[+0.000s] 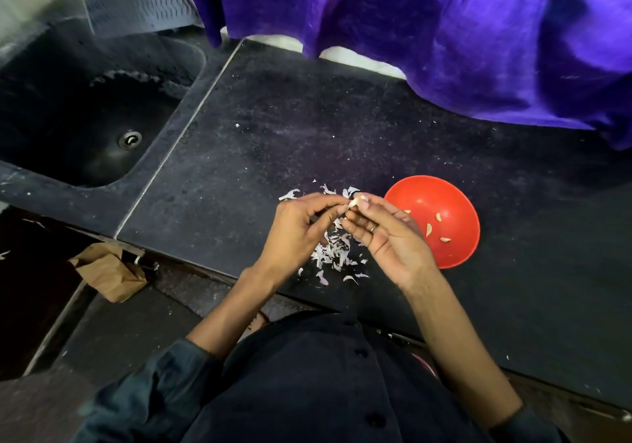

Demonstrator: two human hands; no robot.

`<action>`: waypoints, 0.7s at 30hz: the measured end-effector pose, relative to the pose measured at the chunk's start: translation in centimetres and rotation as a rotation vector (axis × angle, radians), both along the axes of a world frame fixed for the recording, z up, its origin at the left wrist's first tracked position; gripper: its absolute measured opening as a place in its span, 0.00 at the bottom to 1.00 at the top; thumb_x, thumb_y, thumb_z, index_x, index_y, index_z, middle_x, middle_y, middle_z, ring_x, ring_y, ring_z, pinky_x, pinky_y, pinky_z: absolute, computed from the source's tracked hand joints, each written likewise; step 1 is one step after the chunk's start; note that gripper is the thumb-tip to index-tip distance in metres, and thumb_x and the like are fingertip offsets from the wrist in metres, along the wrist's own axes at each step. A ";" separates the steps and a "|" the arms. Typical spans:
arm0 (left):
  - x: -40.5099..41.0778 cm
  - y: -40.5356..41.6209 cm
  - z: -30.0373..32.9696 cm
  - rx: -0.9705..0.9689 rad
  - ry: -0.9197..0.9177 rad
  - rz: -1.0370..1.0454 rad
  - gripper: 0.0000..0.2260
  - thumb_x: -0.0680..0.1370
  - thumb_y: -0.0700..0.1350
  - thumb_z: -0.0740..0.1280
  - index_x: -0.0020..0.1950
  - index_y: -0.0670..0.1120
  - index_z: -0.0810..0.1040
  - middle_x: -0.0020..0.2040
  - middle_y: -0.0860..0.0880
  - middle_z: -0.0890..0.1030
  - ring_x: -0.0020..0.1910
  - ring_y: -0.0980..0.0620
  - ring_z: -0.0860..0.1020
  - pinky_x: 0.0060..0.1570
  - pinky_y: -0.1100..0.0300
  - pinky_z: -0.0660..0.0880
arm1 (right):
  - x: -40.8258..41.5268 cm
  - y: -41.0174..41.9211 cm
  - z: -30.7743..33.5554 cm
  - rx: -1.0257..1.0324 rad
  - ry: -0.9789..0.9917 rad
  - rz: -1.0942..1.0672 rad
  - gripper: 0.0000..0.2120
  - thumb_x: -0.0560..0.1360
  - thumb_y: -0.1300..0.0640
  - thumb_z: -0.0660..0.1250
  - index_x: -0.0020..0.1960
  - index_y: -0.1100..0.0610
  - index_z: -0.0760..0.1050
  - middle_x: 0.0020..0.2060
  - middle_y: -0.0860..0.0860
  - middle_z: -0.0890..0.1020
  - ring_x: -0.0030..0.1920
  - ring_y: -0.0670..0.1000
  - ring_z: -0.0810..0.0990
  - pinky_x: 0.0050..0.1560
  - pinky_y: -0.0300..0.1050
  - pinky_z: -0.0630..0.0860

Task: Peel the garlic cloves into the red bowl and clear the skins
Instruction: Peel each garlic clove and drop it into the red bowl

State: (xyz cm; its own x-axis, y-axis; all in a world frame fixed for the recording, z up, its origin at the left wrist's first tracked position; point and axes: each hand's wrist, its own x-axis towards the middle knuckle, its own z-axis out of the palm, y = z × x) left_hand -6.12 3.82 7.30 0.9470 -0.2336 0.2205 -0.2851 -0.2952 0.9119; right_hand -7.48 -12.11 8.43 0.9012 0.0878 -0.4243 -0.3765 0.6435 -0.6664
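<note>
A small pale garlic clove (355,200) is pinched between the fingertips of both hands above the dark counter. My left hand (301,234) grips it from the left and my right hand (390,237) from the right, a ring on one finger. The red bowl (455,203) sits just right of my right hand and holds several peeled cloves (438,217). A pile of white garlic skins (333,254) lies on the counter under and behind my hands.
A black sink (85,107) with a metal drain (130,139) lies at the left. A purple cloth (444,32) hangs over the counter's back edge. A crumpled brown paper bag (106,271) sits below the counter's front edge at the left.
</note>
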 end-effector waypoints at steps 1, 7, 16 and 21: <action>0.0 0.0 0.0 0.039 -0.046 0.003 0.08 0.78 0.41 0.68 0.55 0.43 0.83 0.43 0.56 0.82 0.35 0.54 0.81 0.35 0.57 0.80 | 0.0 0.1 0.0 -0.006 0.001 0.002 0.09 0.69 0.65 0.68 0.49 0.64 0.80 0.40 0.57 0.84 0.40 0.51 0.84 0.41 0.43 0.81; -0.1 0.1 0.1 0.202 -0.168 -0.014 0.07 0.79 0.40 0.67 0.55 0.43 0.82 0.43 0.54 0.80 0.39 0.59 0.77 0.41 0.62 0.76 | -0.2 0.3 0.1 -0.048 -0.008 0.031 0.06 0.68 0.64 0.68 0.44 0.63 0.82 0.38 0.58 0.84 0.38 0.51 0.84 0.42 0.43 0.82; -0.6 -0.5 -0.1 0.329 -0.213 0.005 0.11 0.79 0.37 0.62 0.59 0.42 0.80 0.50 0.49 0.82 0.46 0.52 0.80 0.48 0.56 0.78 | -0.2 0.6 -0.2 -0.226 -0.085 0.014 0.07 0.70 0.69 0.69 0.48 0.64 0.79 0.39 0.56 0.84 0.41 0.51 0.84 0.46 0.43 0.81; -0.7 -0.5 -0.6 0.291 -0.144 -0.046 0.13 0.79 0.41 0.66 0.63 0.44 0.79 0.54 0.51 0.82 0.50 0.56 0.79 0.53 0.63 0.76 | -0.2 0.2 -0.7 -0.227 -0.071 -0.021 0.08 0.73 0.72 0.66 0.47 0.62 0.79 0.38 0.54 0.84 0.40 0.51 0.84 0.45 0.43 0.81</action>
State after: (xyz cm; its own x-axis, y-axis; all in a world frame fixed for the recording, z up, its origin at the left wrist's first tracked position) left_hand -6.81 3.31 6.72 0.8980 -0.3480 0.2694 -0.4241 -0.5213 0.7405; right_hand -7.72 -11.90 7.76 0.9300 -0.0217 -0.3669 -0.3120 0.4813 -0.8192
